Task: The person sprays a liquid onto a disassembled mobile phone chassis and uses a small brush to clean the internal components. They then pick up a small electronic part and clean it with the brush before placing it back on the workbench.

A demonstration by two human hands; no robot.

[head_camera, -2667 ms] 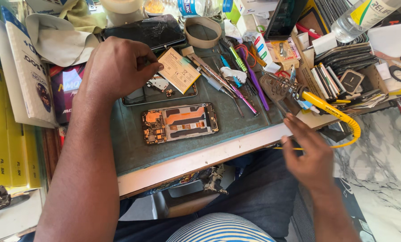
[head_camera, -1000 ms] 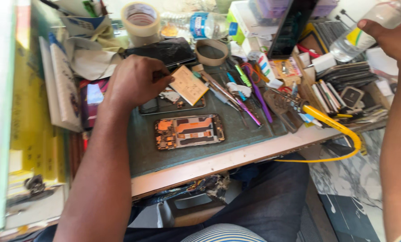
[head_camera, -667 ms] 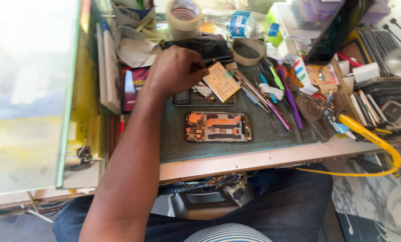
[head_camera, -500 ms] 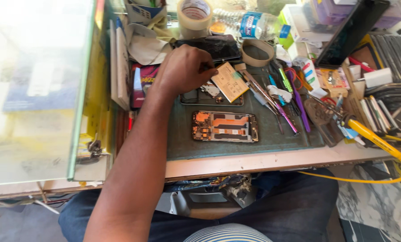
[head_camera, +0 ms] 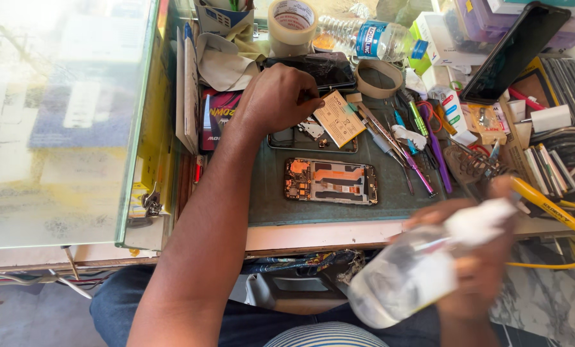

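Note:
An opened phone [head_camera: 331,181] with bare orange and black innards lies face down on the grey-green work mat [head_camera: 281,199]. My left hand [head_camera: 278,97] rests in a fist at the mat's far edge, pinching a thin dark tool beside a tan battery [head_camera: 339,119] and a phone frame [head_camera: 310,133]. My right hand [head_camera: 477,270] is low at the front right, blurred, gripping a clear plastic spray bottle [head_camera: 410,268] with a white top, held over my lap.
Tweezers, screwdrivers and a purple pry tool [head_camera: 434,149] crowd the mat's right side. A cracked dark phone [head_camera: 316,69], tape rolls [head_camera: 292,24], a water bottle [head_camera: 372,40] and boxes stand behind. A glass counter [head_camera: 62,115] fills the left; a yellow cable [head_camera: 560,215] curls right.
My right hand, out of view a moment ago, has come down into view with the clear spray bottle. My view has shifted left. The left hand has stayed at the mat's far edge.

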